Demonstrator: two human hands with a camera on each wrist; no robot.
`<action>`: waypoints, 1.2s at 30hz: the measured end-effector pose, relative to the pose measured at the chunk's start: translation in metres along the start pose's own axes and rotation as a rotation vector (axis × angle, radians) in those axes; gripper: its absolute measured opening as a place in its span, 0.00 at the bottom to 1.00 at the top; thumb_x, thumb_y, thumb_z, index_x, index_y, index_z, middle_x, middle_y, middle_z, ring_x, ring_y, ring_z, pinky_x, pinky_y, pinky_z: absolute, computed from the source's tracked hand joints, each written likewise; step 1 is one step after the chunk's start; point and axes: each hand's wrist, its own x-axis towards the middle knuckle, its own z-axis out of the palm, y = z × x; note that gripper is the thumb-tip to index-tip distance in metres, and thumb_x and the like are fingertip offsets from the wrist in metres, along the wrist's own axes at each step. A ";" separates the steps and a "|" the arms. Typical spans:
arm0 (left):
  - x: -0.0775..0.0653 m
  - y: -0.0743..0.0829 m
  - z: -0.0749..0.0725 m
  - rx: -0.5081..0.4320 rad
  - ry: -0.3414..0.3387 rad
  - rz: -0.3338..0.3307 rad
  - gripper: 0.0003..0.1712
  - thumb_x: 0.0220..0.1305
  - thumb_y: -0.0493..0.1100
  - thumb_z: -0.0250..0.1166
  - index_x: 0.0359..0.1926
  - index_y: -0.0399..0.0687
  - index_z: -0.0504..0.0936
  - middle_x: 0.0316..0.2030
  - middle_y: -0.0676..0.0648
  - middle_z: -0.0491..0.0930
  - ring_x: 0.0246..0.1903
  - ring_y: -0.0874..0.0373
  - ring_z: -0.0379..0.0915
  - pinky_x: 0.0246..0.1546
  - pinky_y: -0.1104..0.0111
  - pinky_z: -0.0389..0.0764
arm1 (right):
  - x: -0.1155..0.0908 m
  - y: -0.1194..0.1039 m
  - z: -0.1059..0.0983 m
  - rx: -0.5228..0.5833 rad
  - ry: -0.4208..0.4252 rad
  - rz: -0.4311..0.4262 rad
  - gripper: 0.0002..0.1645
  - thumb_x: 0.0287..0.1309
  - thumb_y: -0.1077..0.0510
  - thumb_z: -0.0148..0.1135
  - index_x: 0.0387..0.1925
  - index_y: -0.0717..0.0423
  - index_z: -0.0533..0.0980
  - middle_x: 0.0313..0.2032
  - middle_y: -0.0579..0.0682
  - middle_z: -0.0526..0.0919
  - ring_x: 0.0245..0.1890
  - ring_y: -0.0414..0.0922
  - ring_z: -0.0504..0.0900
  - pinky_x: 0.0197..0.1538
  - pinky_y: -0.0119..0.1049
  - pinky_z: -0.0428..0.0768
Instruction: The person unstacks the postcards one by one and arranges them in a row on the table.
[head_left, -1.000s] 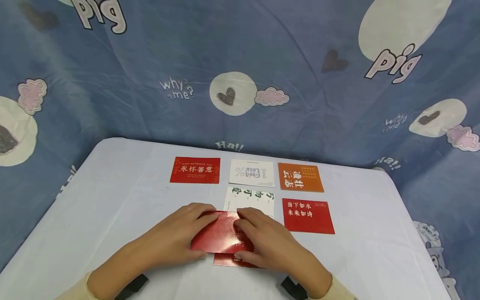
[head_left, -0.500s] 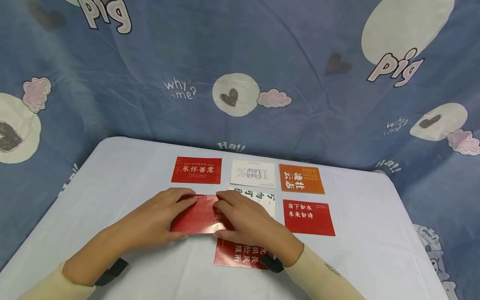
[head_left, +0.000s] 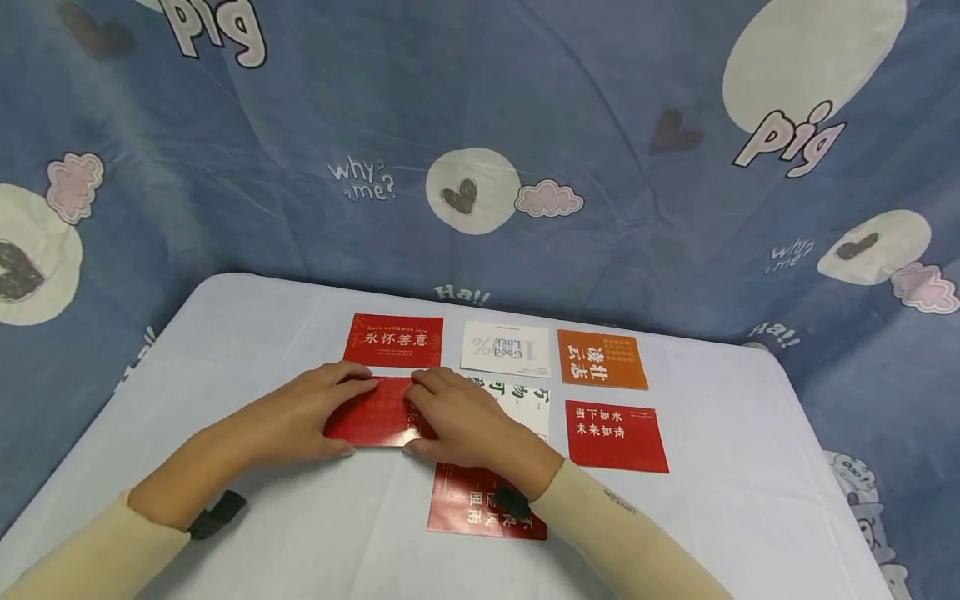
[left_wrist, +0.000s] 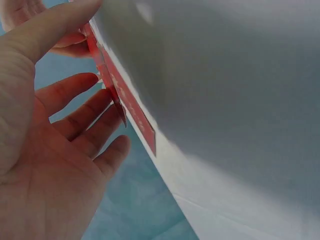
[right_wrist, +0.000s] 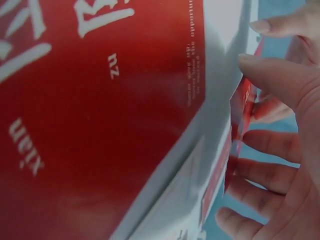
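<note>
Both my hands hold a shiny red card (head_left: 375, 414) by its two ends, close over the white table. At the card's left end my left hand (head_left: 311, 412) has its thumb on the near edge and its fingers on the far edge. My right hand (head_left: 472, 425) grips the other end the same way and covers part of the white print. In the head view the card lies just in front of a red card with white characters (head_left: 393, 340). A white card with green characters (head_left: 528, 408) is partly hidden behind my right hand.
Another red card (head_left: 465, 500) lies beneath my right forearm, partly covered. Along the back are a white "Good Luck" card (head_left: 505, 358) and an orange card (head_left: 622, 367). One more red card (head_left: 617, 446) lies at the right. A blue patterned cloth (head_left: 480, 100) hangs behind the table (head_left: 750, 500).
Both hands have carried the red card leftward and away from me, off the lower red card, to a place in front of the back-left card. The lower card's print came into view.
</note>
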 end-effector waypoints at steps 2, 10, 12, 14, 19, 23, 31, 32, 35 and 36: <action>0.001 -0.003 0.000 -0.013 -0.008 -0.009 0.47 0.51 0.47 0.83 0.71 0.42 0.75 0.67 0.44 0.71 0.66 0.42 0.67 0.64 0.44 0.75 | 0.003 0.000 0.003 -0.018 -0.005 0.004 0.37 0.60 0.36 0.72 0.63 0.52 0.78 0.65 0.52 0.77 0.66 0.48 0.73 0.71 0.39 0.71; 0.006 -0.012 0.006 -0.019 -0.017 -0.009 0.47 0.51 0.46 0.83 0.72 0.42 0.75 0.66 0.44 0.72 0.65 0.42 0.68 0.63 0.44 0.76 | 0.009 0.000 0.008 -0.016 -0.061 0.051 0.37 0.61 0.36 0.72 0.65 0.49 0.77 0.67 0.51 0.76 0.67 0.49 0.72 0.68 0.51 0.74; 0.007 -0.013 0.007 -0.018 -0.013 -0.009 0.48 0.51 0.47 0.83 0.72 0.42 0.75 0.66 0.44 0.72 0.65 0.42 0.68 0.63 0.44 0.75 | 0.009 0.001 0.008 -0.008 -0.066 0.058 0.37 0.61 0.36 0.72 0.66 0.48 0.77 0.67 0.51 0.76 0.68 0.49 0.71 0.68 0.53 0.74; 0.008 -0.014 0.007 -0.017 -0.008 -0.008 0.48 0.51 0.47 0.83 0.72 0.43 0.75 0.67 0.44 0.71 0.65 0.42 0.68 0.63 0.44 0.75 | 0.008 0.002 0.008 0.002 -0.071 0.067 0.37 0.60 0.37 0.72 0.66 0.48 0.76 0.68 0.51 0.75 0.68 0.49 0.70 0.68 0.54 0.73; 0.010 -0.014 0.009 -0.012 -0.006 -0.008 0.48 0.51 0.47 0.83 0.72 0.43 0.75 0.67 0.44 0.72 0.65 0.42 0.68 0.64 0.44 0.75 | 0.008 0.003 0.008 0.035 -0.078 0.082 0.37 0.60 0.37 0.72 0.66 0.47 0.76 0.69 0.50 0.74 0.70 0.49 0.69 0.68 0.54 0.72; 0.010 -0.015 0.009 -0.017 -0.008 -0.010 0.48 0.50 0.47 0.83 0.72 0.43 0.75 0.67 0.44 0.72 0.65 0.42 0.68 0.64 0.44 0.75 | 0.008 0.004 0.009 0.052 -0.077 0.092 0.37 0.60 0.37 0.72 0.67 0.46 0.76 0.69 0.49 0.74 0.70 0.48 0.69 0.68 0.54 0.71; 0.011 -0.014 0.008 -0.041 -0.016 -0.015 0.48 0.51 0.46 0.84 0.72 0.42 0.74 0.66 0.43 0.73 0.66 0.41 0.69 0.64 0.43 0.75 | 0.007 0.005 0.013 0.047 -0.074 0.102 0.37 0.61 0.37 0.71 0.68 0.46 0.77 0.70 0.49 0.74 0.71 0.48 0.68 0.69 0.54 0.70; 0.011 -0.014 0.009 -0.044 -0.019 -0.017 0.48 0.51 0.46 0.84 0.72 0.42 0.74 0.67 0.43 0.73 0.66 0.41 0.68 0.64 0.43 0.75 | 0.007 0.005 0.013 0.047 -0.071 0.101 0.36 0.62 0.37 0.71 0.67 0.46 0.77 0.70 0.49 0.74 0.71 0.48 0.68 0.69 0.54 0.70; 0.011 -0.013 0.009 -0.043 -0.018 -0.022 0.49 0.51 0.46 0.84 0.73 0.42 0.73 0.67 0.42 0.73 0.66 0.40 0.68 0.64 0.42 0.75 | 0.006 0.005 0.012 0.042 -0.067 0.100 0.36 0.63 0.37 0.70 0.68 0.46 0.77 0.71 0.49 0.73 0.71 0.49 0.68 0.70 0.54 0.69; 0.010 -0.012 0.010 -0.037 -0.015 -0.023 0.49 0.51 0.46 0.84 0.73 0.41 0.73 0.68 0.41 0.73 0.66 0.40 0.68 0.63 0.42 0.76 | 0.005 0.005 0.012 0.042 -0.065 0.102 0.37 0.63 0.37 0.70 0.68 0.46 0.77 0.71 0.49 0.73 0.71 0.49 0.68 0.70 0.54 0.69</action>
